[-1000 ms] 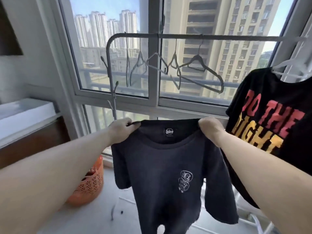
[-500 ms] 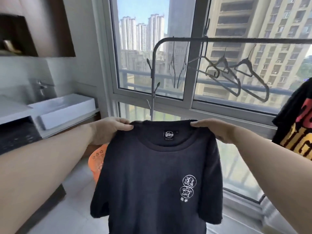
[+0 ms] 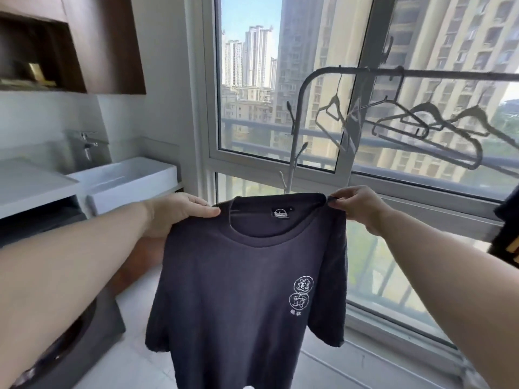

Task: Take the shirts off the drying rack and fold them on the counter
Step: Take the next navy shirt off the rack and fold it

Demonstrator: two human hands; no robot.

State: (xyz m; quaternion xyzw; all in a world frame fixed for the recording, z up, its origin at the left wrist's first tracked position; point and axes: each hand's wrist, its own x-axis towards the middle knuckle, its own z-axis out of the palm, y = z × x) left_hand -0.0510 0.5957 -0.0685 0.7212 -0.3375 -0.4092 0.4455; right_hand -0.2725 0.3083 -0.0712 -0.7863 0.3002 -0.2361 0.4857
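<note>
A dark navy T-shirt point(image 3: 241, 293) with a small white round print on its chest hangs in the air in front of me, front side toward me. My left hand point(image 3: 179, 214) grips its left shoulder and my right hand point(image 3: 356, 206) pinches its right shoulder by the collar. Behind it stands the grey drying rack point(image 3: 303, 88) with several bare hangers point(image 3: 438, 127) on its bar. At the far right edge a black shirt with coloured print point(image 3: 505, 234) still hangs, mostly cut off. The white counter point(image 3: 31, 186) lies at the left.
A white sink point(image 3: 126, 175) with a chrome tap point(image 3: 87, 141) sits on the counter's right end. Dark wood cabinets point(image 3: 106, 43) hang above it. A dark appliance point(image 3: 70, 341) stands below the counter at the lower left. A big window point(image 3: 337, 169) fills the wall behind the rack.
My view has swung left toward the counter and sink, carrying the navy shirt with it. The rack and the printed black shirt have slid to the right. Both hands keep their hold.
</note>
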